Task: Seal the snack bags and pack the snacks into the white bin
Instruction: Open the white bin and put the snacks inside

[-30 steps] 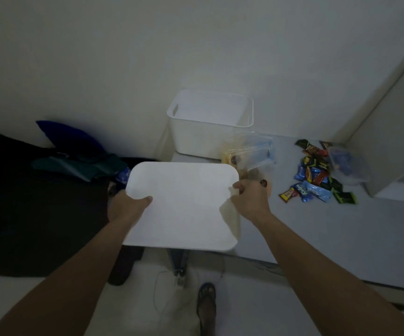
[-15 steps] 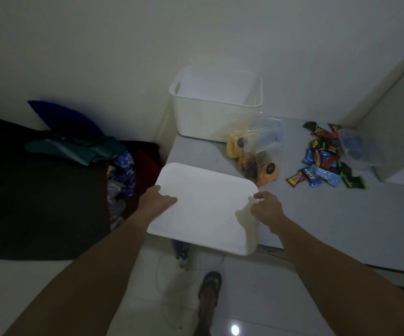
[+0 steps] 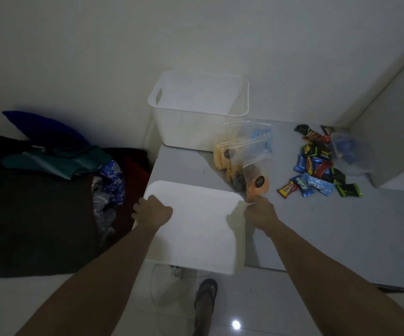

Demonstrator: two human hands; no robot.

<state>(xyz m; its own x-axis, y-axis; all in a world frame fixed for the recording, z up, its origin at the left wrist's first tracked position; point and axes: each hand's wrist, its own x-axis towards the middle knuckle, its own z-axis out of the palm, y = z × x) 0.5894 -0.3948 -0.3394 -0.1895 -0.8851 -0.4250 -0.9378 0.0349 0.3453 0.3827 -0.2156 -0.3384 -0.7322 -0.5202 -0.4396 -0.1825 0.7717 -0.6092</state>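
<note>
A flat white lid [image 3: 196, 226] is held by both hands at the near left corner of the grey tabletop [image 3: 329, 238]. The left hand [image 3: 153, 212] is curled over the lid's left edge. The right hand [image 3: 260, 212] is curled at the lid's right edge, and its grip looks closed on that edge, though the fingertips are hard to see in the dim light. Part of the lid hangs out past the near edge of the tabletop.

The white bin [image 3: 198, 110] is set at the far left of the tabletop, against the wall. It is open at the top and nothing can be seen inside it. It lies straight ahead of the lid, well apart from both hands.

The clear snack bags [image 3: 242, 156] are piled between the bin and the right hand. Their long side runs from the bin down toward that hand, and the nearest bag, with orange snacks in it, is just beside the right hand's knuckles. So the right hand is the nearer one for a bag to be picked up. Whether the bags are sealed cannot be told.

A heap of small wrapped snacks [image 3: 317, 166] is spread further right, with a clear tub [image 3: 351, 151] beside it. Nothing seems to be packed yet.
</note>
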